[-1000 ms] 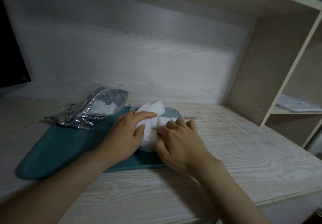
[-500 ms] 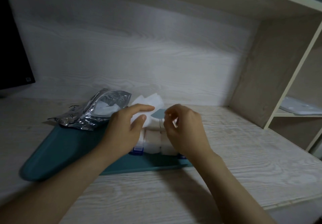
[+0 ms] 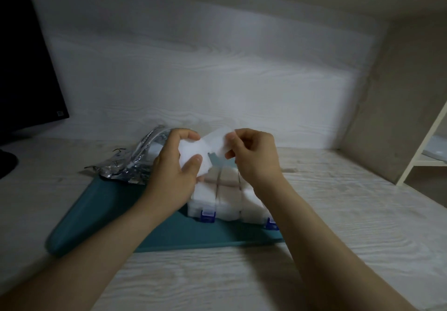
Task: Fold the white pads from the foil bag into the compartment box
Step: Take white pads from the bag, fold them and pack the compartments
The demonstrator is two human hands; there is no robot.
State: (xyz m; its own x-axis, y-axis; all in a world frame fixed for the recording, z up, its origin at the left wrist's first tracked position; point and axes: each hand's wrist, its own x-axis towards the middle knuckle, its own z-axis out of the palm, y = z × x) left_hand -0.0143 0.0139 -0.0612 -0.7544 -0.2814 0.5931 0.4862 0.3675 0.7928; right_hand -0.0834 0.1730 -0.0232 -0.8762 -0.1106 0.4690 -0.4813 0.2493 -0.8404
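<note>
Left hand (image 3: 176, 165) clutching a small stack of white pads (image 3: 193, 154), right hand (image 3: 254, 155) pinching one pad (image 3: 221, 142) by its edge. Both raised just above the box (image 3: 225, 197) on the teal mat (image 3: 108, 204). Foil bag (image 3: 135, 163) lying left, at the mat's far edge.

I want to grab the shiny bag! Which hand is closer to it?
Left. The left hand is right beside the foil bag, overlapping its edge in this view. The right hand is farther off, across the white pads both hands hold.

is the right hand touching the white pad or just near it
Touching. The head view shows the right hand pinching the white pad's right edge, thumb pressed on its face.
</note>
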